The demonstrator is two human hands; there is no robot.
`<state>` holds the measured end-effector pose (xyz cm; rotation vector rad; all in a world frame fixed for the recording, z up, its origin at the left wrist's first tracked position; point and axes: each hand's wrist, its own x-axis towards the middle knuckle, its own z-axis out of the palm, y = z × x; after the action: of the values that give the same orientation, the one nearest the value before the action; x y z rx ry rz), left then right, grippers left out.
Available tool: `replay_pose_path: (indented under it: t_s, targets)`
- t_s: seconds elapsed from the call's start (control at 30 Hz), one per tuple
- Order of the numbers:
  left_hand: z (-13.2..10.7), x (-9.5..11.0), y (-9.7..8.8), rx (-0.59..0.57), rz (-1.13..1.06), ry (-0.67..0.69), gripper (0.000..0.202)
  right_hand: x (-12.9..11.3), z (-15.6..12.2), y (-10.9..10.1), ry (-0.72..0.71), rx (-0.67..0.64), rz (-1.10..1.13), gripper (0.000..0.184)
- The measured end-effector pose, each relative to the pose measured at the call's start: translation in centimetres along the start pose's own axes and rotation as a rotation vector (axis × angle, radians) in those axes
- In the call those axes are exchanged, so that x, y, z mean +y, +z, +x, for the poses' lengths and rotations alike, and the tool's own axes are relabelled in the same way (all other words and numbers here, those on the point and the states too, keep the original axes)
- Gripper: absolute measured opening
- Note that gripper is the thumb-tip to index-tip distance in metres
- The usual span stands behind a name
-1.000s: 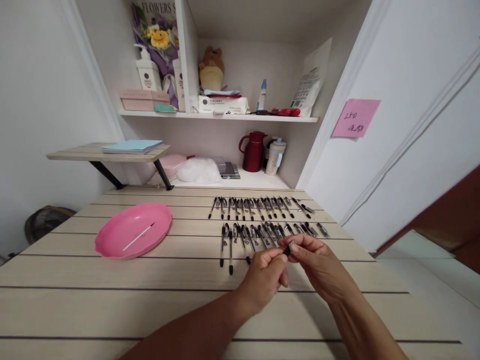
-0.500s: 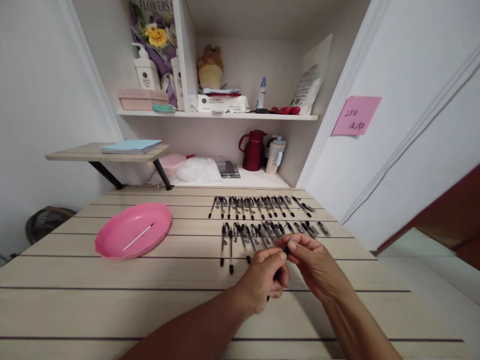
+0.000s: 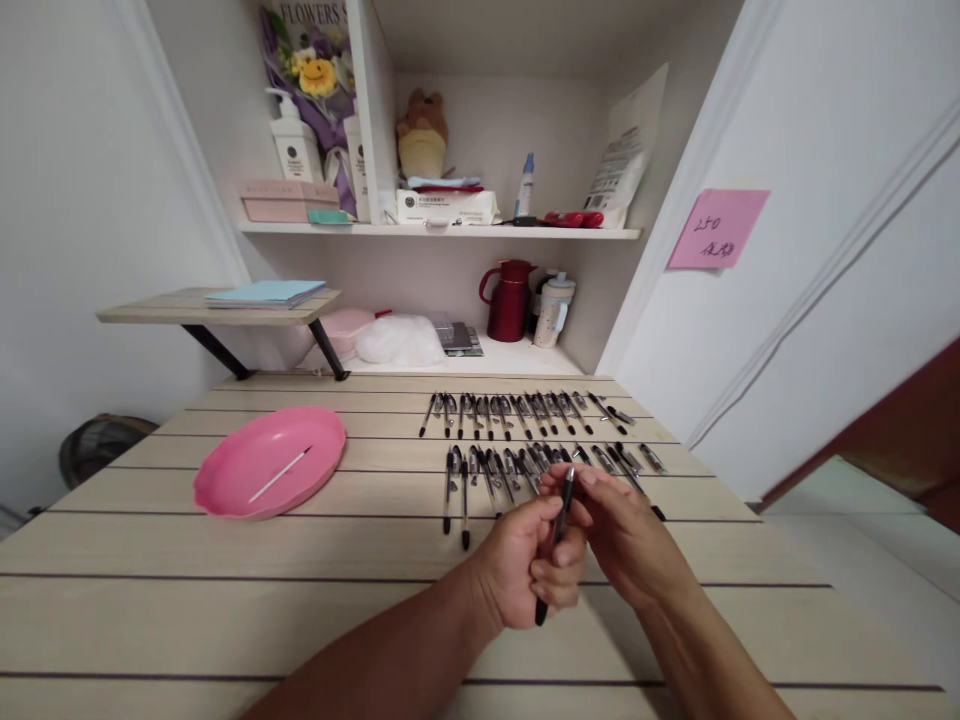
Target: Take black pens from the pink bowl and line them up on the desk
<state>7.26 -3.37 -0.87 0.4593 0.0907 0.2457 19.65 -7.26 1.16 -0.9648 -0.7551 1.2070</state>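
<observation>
My left hand (image 3: pixel 536 565) is closed around a black pen (image 3: pixel 562 515), which slants upward with its silvery tip at the top and its dark end poking out below the fist. Close against the upper part of that pen is my right hand (image 3: pixel 626 530), its thumb and bent fingers around the tip; how firmly they touch it is hard to see. Just beyond both hands lies a row of pen parts (image 3: pixel 465 500), black-ended refills among them, partly hidden by my fingers. Farther back runs a second row of similar refills and small parts (image 3: pixel 514 420).
At the left, a pink plate (image 3: pixel 225 490) holds a thin white stick with a dark tip (image 3: pixel 281 473). Behind it stands a small raised shelf (image 3: pixel 150 308) with blue paper on top. A red jug (image 3: pixel 510 303) and a pale cup (image 3: pixel 553 312) stand in the cabinet.
The pen has turned more upright, and its silvery tip and lower end now show. My right hand's fingers have shifted slightly left around the tip. The view has moved a little.
</observation>
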Motion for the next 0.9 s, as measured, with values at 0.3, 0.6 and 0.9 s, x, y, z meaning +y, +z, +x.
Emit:
replay_pose_path:
  t_s: [0.3,0.6,0.9]
  targets:
    - [0.1,-0.1,-0.4,-0.075,-0.083,-0.034,0.025,0.3,0.1,0.2,0.025,-0.033,-0.024,0.024]
    - [0.7,-0.2,-1.4,0.063,-0.042,0.064,0.022,-4.0,9.2,-12.0,-0.102,0.668,-1.275,0.023]
    - [0.8,-0.3,-1.5,0.105,0.035,0.075,0.022,-4.2,10.7,-14.2,-0.058,0.626,-1.25,0.02]
